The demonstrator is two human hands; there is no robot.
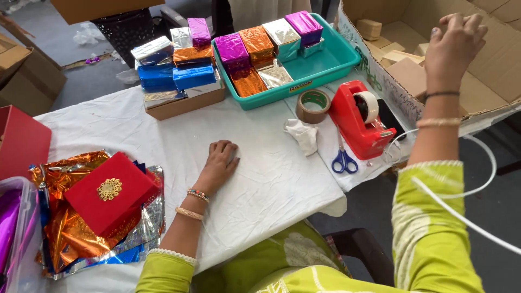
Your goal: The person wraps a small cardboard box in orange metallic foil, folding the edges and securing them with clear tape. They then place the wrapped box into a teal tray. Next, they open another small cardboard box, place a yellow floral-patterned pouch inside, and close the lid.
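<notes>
Left hand: the left hand (220,163) lies flat, palm down, on the white cloth of the desk (260,179), near the middle, fingers loosely spread and holding nothing.
Right hand: the right hand (453,46) is raised over the big cardboard carton (488,87) at the desk's right edge, fingers curled; it may be pinching something small, but from behind I cannot tell.
Carton: open, with plain small brown boxes (404,68) lying inside, below the raised hand.
Tray: a teal tray (325,65) at the far edge holds foil-wrapped boxes (258,46) in purple, orange and silver, packed along its left and back sides.
Cardboard lid: just left of the tray, a shallow brown lid (184,103) carries a stack of blue, silver, orange and purple wrapped parcels (176,68).
Tape: a brown tape roll (313,106) sits just beside a red tape dispenser (358,119) near the right edge.
Scissors: blue-handled scissors (343,160) lie in front of the dispenser, at the desk's right edge.
Rag: a crumpled white cloth (303,135) rests between the tape roll and the left hand.
Near left corner: a red gift box (111,192) with a gold ornament sits on loose sheets of foil (70,233) in orange, silver and blue.
</notes>
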